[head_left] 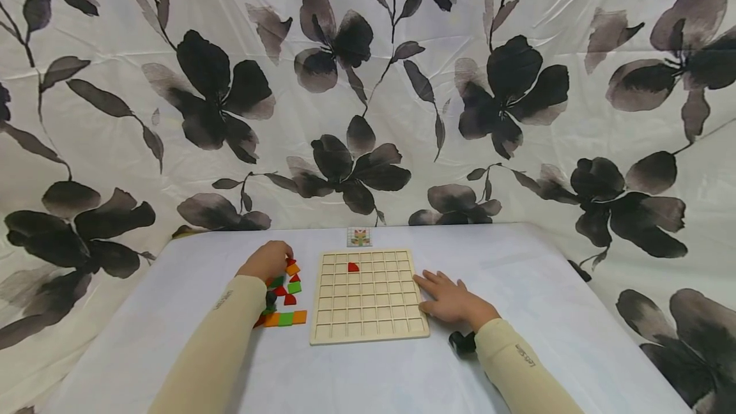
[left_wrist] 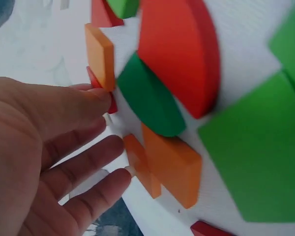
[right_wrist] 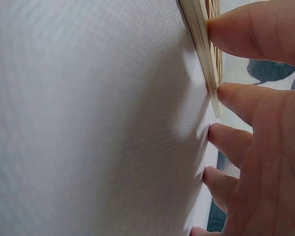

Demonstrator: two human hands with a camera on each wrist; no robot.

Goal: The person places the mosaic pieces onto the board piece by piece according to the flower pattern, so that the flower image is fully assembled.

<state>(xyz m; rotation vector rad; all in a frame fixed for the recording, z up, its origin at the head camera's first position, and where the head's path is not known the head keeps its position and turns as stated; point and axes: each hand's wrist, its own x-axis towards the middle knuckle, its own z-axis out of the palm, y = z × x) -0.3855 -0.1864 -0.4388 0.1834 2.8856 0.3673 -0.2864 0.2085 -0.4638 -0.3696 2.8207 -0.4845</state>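
Observation:
My left hand (head_left: 267, 262) is at the far end of the loose coloured pieces, left of the board. In the left wrist view its thumb and index finger pinch a small red piece (left_wrist: 113, 105), mostly hidden behind the thumb, beside an orange piece (left_wrist: 104, 56). The other fingers spread near two orange pieces (left_wrist: 172, 164) and a dark green one (left_wrist: 150, 98). My right hand (head_left: 451, 300) lies with fingers spread at the right edge of the wooden grid board (head_left: 368, 341); thumb and index fingertips touch that edge. A red quarter-round piece (head_left: 353, 267) sits in an upper cell.
A small pattern card (head_left: 359, 237) lies behind the board. Orange and green squares (head_left: 285, 319) form a row at the board's lower left. A black device (head_left: 462, 342) is at the right wrist. A floral cloth (head_left: 345, 114) hangs behind the white table (head_left: 368, 382).

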